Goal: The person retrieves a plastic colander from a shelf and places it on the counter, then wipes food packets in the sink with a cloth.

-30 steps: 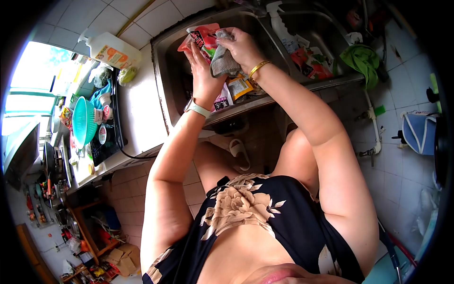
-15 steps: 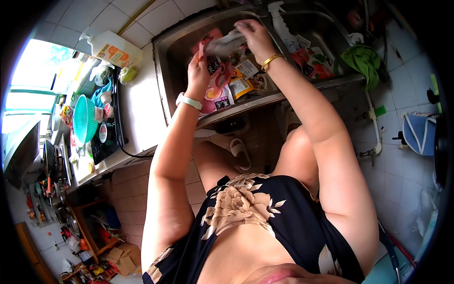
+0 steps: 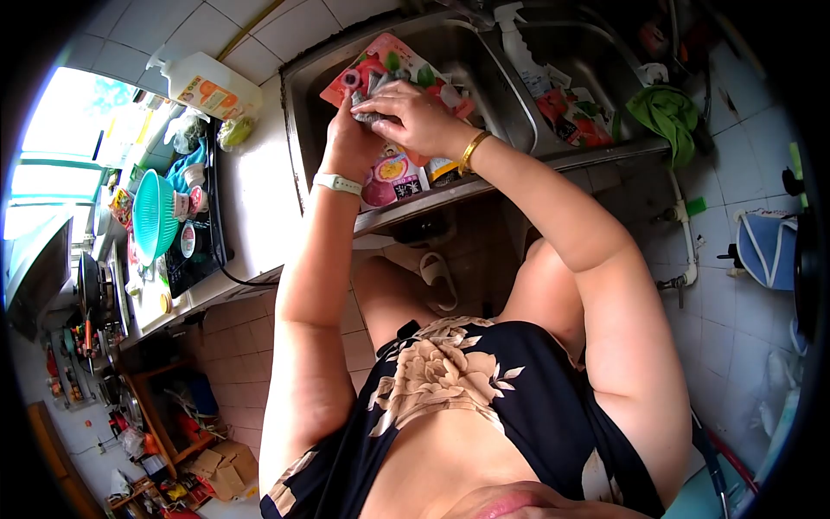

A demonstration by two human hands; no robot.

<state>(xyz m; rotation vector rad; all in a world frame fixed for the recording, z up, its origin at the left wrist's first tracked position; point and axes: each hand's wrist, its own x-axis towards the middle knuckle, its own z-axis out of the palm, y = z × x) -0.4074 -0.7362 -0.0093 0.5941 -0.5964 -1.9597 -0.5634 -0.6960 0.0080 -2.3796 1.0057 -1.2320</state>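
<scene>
Over the left sink basin (image 3: 303, 160), my left hand (image 3: 346, 143) is closed on the lower edge of a pink packet (image 3: 391, 45) printed with red fruit and green leaves; part of its grip is hidden. My right hand (image 3: 424, 121) lies across the packet's lower part, its fingers bent over a bunched grey cloth (image 3: 370, 102) pressed against the packet. Below my hands, in the basin, lies a purple and white jelly packet (image 3: 399, 177). Beside it is a yellow packet (image 3: 443, 169), partly covered by my right wrist.
The right basin (image 3: 596, 52) holds a white spray bottle (image 3: 514, 43) and several red packets (image 3: 571, 117). A green cloth (image 3: 664, 117) hangs over its right edge. On the left counter stand a large white jug (image 3: 212, 91) and a turquoise basket (image 3: 154, 216).
My right hand has come down and left with the grey cloth, which was stretched out and is now bunched against the packet. The packet's fruit-printed face now shows more fully.
</scene>
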